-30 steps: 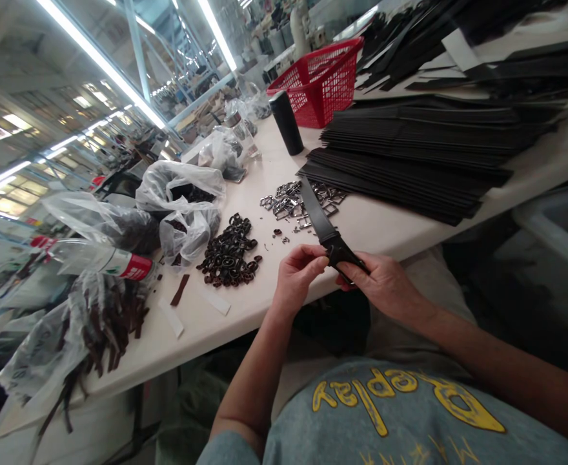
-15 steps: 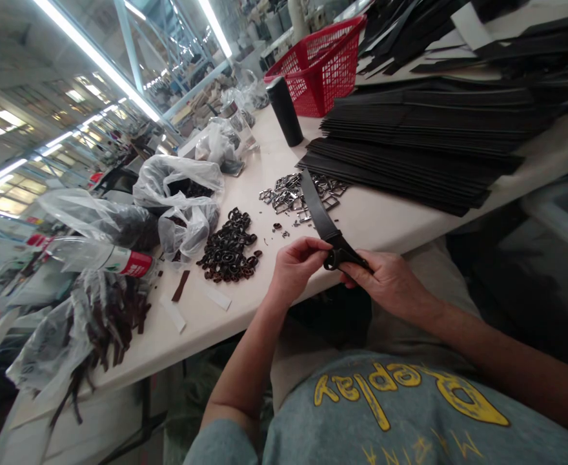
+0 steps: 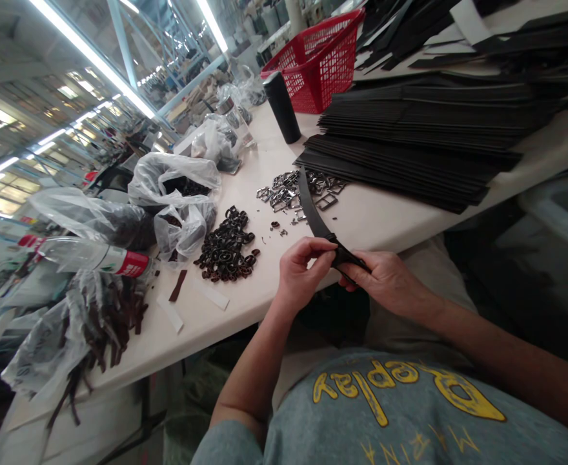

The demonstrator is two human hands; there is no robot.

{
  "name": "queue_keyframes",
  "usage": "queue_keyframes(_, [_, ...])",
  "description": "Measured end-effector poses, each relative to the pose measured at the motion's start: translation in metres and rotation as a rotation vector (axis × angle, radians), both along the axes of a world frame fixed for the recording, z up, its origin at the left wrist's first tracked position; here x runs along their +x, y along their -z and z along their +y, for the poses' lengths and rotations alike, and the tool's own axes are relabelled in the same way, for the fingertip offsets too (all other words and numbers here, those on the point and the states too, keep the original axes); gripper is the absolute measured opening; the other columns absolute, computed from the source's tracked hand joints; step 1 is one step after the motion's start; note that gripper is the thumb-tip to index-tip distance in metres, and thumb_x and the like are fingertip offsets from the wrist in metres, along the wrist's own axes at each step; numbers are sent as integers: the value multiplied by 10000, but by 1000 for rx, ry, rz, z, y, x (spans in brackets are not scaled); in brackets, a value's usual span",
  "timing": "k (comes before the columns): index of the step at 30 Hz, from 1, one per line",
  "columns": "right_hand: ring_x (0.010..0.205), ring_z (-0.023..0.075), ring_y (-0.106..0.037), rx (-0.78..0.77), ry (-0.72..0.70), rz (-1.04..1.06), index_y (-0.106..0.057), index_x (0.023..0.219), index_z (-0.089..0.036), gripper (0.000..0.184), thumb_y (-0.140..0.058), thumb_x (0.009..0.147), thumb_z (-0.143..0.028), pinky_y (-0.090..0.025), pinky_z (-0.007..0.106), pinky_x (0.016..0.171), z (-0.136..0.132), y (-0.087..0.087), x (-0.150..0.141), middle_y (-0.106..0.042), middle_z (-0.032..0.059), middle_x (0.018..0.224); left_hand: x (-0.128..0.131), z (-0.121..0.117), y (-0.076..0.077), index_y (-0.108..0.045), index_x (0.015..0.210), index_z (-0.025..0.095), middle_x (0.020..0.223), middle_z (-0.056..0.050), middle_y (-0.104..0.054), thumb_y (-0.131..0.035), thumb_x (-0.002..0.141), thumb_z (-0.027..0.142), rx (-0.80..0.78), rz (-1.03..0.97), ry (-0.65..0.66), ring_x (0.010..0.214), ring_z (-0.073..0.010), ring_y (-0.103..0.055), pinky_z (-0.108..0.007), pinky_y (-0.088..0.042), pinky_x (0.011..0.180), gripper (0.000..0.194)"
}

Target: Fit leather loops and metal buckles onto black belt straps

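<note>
Since half a second ago, your left hand (image 3: 303, 268) has lifted its thumb and fingertip slightly along the black strap (image 3: 315, 216), which now shows narrower, turned more edge-on. Those fingertips pinch together at the strap's edge; whether they grip the strap alone or a small fitting too, you cannot tell from this view. Your right hand (image 3: 390, 274) is closed around its thicker lower end, thumb on top, forearm coming in from the right, while your left forearm rises from below. Both hands sit by the worktop's (image 3: 375, 226) front edge. If the pinch loosens, the strap could twist in your right hand. Its free end reaches up across the metal buckles (image 3: 279, 194); if it is touching them, a careless swing could scatter some. Left of these, dark loops (image 3: 226, 252) lie heaped loosely, where a stray left elbow might spread them.
</note>
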State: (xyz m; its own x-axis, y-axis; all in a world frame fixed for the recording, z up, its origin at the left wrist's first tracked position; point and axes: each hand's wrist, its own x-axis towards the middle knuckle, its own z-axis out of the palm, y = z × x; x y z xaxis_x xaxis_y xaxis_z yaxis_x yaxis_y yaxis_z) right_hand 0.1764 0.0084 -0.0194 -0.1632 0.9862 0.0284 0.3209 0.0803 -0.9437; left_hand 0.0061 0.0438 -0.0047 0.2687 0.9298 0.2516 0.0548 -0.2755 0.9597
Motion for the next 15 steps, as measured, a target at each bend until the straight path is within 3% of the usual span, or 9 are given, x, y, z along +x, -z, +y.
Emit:
queue_keyframes(6, [565,173,-646,-17,-25,45,-643,729,-207,339,-550,891,-490,-503,287,581,-2,4,-2,-712,20,645,-8,-1,3,-757,933,199,930,-53,-699,-760,811,344,2,91,67,838,-141,-647,-259,-538,803,190])
queue_keyframes(12, [621,186,-677,-261,-40,350,-672,822,-189,469,-700,732,-648,-573,302,597,-4,3,-5,-713,19,679,-8,4,0,-778,922,201,872,-26,-671,-793,779,313,-60,74,106,759,-104,-622,-217,-509,717,182])
queue_keyframes(15, [633,178,-675,-302,-46,426,-669,829,-179,519,-724,692,-677,-578,299,600,-3,4,-5,-706,21,696,-7,3,-1,-779,889,186,839,-20,-660,-829,733,336,-158,29,108,709,-94,-611,-216,-498,672,222])
